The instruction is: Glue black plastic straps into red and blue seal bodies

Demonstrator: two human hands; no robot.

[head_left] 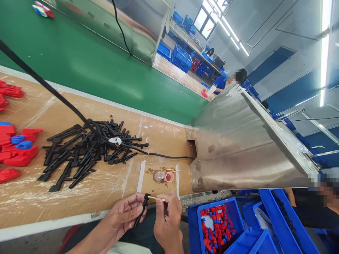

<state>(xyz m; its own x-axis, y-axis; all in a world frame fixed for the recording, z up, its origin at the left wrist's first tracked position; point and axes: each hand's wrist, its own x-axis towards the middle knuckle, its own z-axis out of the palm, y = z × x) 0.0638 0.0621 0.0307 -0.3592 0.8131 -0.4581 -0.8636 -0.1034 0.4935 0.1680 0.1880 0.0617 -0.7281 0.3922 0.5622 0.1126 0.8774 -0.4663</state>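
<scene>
My left hand (127, 214) holds a small black plastic part (141, 211) between thumb and fingers, tilted, in front of the bench edge. My right hand (168, 218) pinches a thin cotton swab (156, 198), whose far tip touches or nearly touches the black part's upper end. Just beyond the hands, two small round cups stand on the cardboard: a clear one (159, 176) and one with reddish content (168, 177). A swab or stick lies by them. Farther left spreads a large pile of black parts (84, 151), crossed by a black cable (169, 156).
Red and blue pieces (18, 150) lie at the far left. A metal panel (243, 148) rises on the right. Below it, a blue bin (235, 211) holds red and blue pieces. One person (312, 211) is at the right edge; others are farther back.
</scene>
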